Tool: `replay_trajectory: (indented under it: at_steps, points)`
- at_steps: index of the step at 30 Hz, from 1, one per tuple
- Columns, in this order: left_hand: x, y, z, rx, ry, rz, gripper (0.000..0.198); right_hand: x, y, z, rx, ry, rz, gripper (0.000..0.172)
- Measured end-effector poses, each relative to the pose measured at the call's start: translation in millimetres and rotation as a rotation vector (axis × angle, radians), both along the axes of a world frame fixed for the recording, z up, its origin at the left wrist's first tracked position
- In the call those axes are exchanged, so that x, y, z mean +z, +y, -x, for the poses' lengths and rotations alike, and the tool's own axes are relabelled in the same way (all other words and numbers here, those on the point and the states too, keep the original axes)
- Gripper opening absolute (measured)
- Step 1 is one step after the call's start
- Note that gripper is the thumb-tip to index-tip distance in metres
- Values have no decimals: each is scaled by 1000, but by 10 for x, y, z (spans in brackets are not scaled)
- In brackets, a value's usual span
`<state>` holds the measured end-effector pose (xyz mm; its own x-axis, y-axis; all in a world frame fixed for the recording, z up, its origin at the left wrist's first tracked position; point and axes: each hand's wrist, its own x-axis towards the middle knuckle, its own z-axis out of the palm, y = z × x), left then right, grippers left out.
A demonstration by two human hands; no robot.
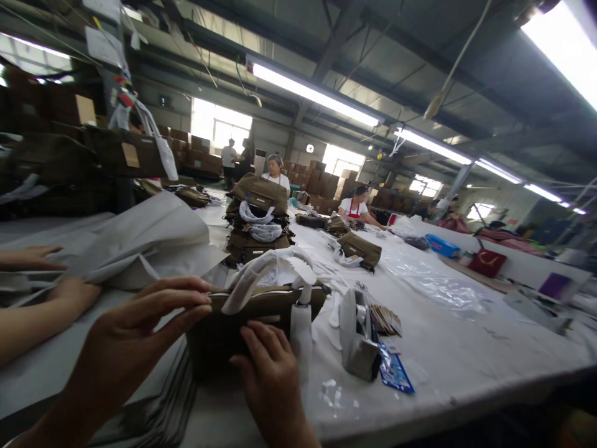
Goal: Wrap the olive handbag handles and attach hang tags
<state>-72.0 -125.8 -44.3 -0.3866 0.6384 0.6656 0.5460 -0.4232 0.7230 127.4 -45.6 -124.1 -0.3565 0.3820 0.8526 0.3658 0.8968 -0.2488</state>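
An olive-brown handbag (219, 336) stands upright in front of me on the white table, its zipper running along the top edge. White wrapping covers its handle (252, 283), and a wrapped strap (301, 336) hangs down its right side. My left hand (153, 317) pinches the bag's top left corner between thumb and fingers. Against the front panel, below a small metal plate, rests my right hand (270, 373), with its fingers bent and the thumb apart. A tape dispenser (357, 336) stands to the bag's right.
At left, a co-worker's hands (72, 298) touch grey sheets (153, 236) over a stack. Wrapped bags (259, 218) are piled behind, and another bag (359, 249) lies right. A blue packet (394, 370) and brown tags (386, 318) lie by the dispenser. Co-workers (357, 205) are across the table.
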Motion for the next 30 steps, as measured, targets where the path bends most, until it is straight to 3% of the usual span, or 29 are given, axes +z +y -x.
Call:
replay_trajectory:
  at_steps: [2,6,13,21,25,30]
  points:
    - [-53,40,-58,-82,-54,67,17,-72,47,25,23,62,30,29]
    - [-118,131,-126,-116,-31,88,16,-83,135,39,-33,133,35,18]
    - [-191,212,-170,-219,59,15,12,-5,198,93,-36,44,137,12]
    - [-258,238,-213,-282,108,85,18,116,246,126,-188,-129,176,2]
    - [-261,256,-267,-319,151,107,20,152,187,101,5,98,322,10]
    - [-295,264,-308,-261,127,106,14,242,105,53,202,335,646,9]
